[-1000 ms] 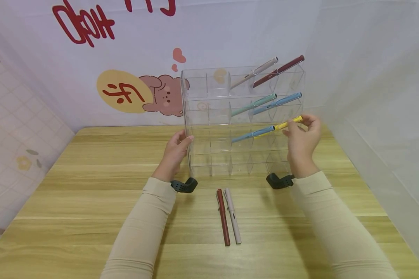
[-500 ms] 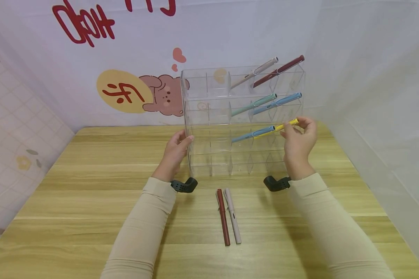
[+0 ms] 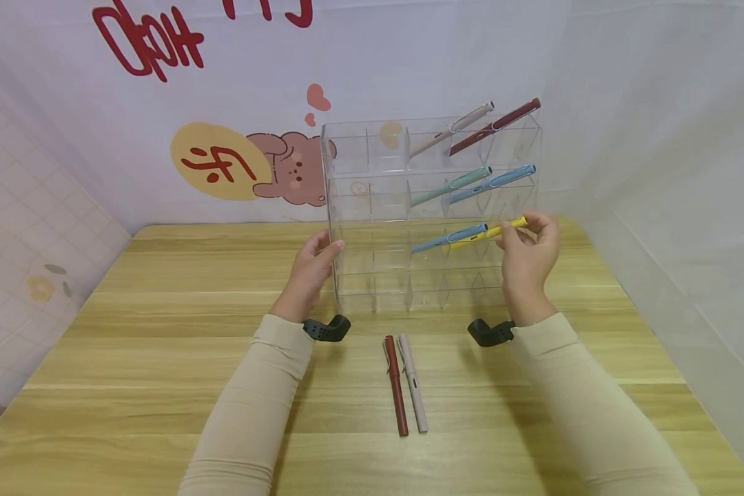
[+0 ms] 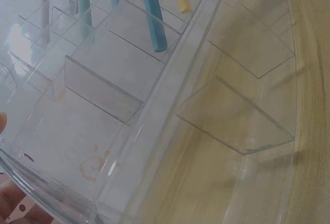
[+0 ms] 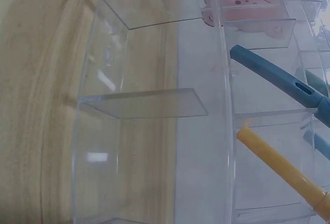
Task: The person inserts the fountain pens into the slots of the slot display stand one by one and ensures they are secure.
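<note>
A clear acrylic rack (image 3: pixel 331 213) with rows of small compartments stands on the table. My left hand (image 3: pixel 310 272) grips its left side wall, thumb at the front and fingers behind. My right hand (image 3: pixel 530 265) pinches the cap end of a yellow pen (image 3: pixel 492 232) between thumb and fingers. The pen slants into the third row from the top, right beside a blue pen (image 3: pixel 446 239). In the right wrist view the lower end of the yellow pen (image 5: pixel 278 164) lies inside its compartment, close to the shelf front. The right hand is outside that wrist view.
A red pen (image 3: pixel 397 386) and a pale lilac pen (image 3: pixel 414 386) lie side by side on the wooden table (image 3: pixel 161 358) before the rack. Upper rows hold a beige pen (image 3: pixel 452 129), a dark red pen (image 3: pixel 494 127), a mint pen (image 3: pixel 451 187) and a light blue pen (image 3: pixel 492 184).
My right hand has shifted left and slightly down, sliding the yellow pen further into the rack's third row. The left hand keeps its grip on the rack.
</note>
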Motion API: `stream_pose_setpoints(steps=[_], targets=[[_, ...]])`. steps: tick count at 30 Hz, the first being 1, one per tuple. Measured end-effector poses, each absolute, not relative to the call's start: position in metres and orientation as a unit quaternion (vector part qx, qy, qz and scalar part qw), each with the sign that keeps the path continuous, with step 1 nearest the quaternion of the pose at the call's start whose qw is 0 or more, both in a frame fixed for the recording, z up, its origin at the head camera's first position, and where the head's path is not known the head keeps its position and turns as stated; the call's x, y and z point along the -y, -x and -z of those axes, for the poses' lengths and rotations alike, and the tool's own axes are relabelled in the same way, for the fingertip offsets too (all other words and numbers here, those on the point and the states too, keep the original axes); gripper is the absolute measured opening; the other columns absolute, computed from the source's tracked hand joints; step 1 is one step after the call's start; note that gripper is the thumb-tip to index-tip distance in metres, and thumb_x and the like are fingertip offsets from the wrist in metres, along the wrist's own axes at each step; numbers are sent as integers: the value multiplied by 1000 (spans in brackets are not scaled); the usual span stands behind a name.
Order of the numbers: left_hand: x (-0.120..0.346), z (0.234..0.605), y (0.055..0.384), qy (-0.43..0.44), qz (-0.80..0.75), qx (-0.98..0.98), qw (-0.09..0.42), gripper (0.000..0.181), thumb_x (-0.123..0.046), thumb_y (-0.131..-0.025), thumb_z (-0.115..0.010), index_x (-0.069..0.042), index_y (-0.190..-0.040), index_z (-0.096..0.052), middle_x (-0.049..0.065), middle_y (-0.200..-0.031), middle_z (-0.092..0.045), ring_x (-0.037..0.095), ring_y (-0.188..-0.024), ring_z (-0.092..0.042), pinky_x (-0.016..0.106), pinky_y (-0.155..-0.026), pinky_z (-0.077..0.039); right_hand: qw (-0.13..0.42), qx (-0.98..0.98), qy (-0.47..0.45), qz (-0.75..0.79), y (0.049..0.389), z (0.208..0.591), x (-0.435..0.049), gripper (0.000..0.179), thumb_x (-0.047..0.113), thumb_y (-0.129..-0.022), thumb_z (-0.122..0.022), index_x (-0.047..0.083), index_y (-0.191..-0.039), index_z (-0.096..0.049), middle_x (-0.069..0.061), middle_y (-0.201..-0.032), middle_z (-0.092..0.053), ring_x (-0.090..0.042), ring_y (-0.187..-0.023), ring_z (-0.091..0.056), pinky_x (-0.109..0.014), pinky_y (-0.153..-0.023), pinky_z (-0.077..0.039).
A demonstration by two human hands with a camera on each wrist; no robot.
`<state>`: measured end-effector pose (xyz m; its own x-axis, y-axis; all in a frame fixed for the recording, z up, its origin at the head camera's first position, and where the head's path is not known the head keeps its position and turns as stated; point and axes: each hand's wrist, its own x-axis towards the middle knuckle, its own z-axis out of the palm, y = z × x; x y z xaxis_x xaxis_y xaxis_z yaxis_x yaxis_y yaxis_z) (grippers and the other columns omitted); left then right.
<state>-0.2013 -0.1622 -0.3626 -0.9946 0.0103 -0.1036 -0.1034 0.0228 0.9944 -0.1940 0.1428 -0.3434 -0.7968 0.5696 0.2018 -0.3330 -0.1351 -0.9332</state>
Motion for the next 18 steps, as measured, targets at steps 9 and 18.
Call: stream_pose_setpoints(steps=[9, 18], targets=[[162, 361, 200, 36, -695, -717, 39, 52, -29, -97, -56, -11, -144, -40, 8, -142, -43, 24, -129, -42, 46, -106, -37, 315, 587, 96, -740, 191, 346, -143, 27, -3, -87, -65, 8, -105, -50, -5, -107, -46, -15, -86, -61, -19, -70, -53], [161, 362, 201, 35, -693, -719, 40, 53, -30, -98, -56, -11, -144, -40, 7, -142, -43, 24, -129, -42, 46, -107, -36, 319, 594, 95, -733, 188, 349, -143, 26, -3, -88, -64, 8, -107, -50, -5, -108, -47, -15, -90, -61, -22, -75, -54]])
